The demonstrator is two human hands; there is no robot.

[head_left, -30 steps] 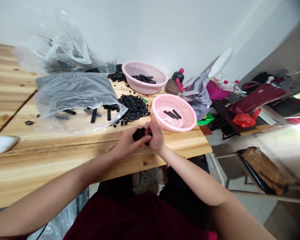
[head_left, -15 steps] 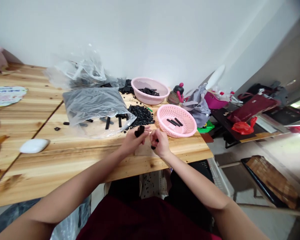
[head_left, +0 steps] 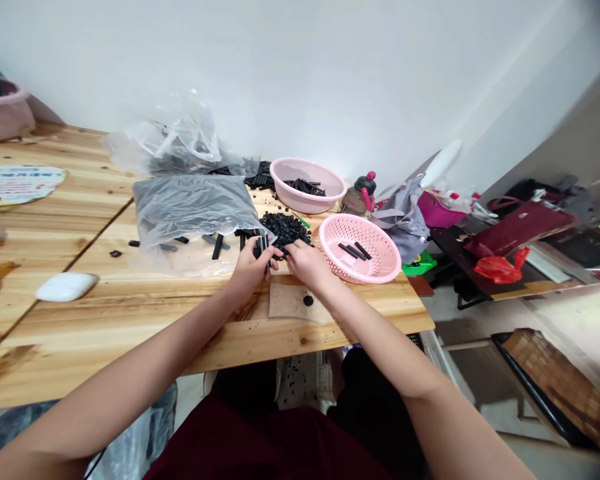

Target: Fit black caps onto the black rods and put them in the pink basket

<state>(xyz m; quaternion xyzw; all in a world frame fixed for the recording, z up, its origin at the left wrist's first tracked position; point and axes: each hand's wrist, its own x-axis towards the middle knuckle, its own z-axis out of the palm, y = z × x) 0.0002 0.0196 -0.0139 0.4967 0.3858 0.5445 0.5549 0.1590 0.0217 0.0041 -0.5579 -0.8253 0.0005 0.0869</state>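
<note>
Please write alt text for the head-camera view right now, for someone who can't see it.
A person's left hand holds slim black pieces, and the right hand is at the edge of a heap of small black pieces on a wooden table. A pink basket holding black sticks stands to the right; a clear plastic bag lies to the left.

Pale wall (head_left: 300,80) behind wooden table (head_left: 140,303), light-grey floor (head_left: 545,313) at right.

The right hand (head_left: 309,263) has moved forward to the small black pieces (head_left: 283,225).
</note>
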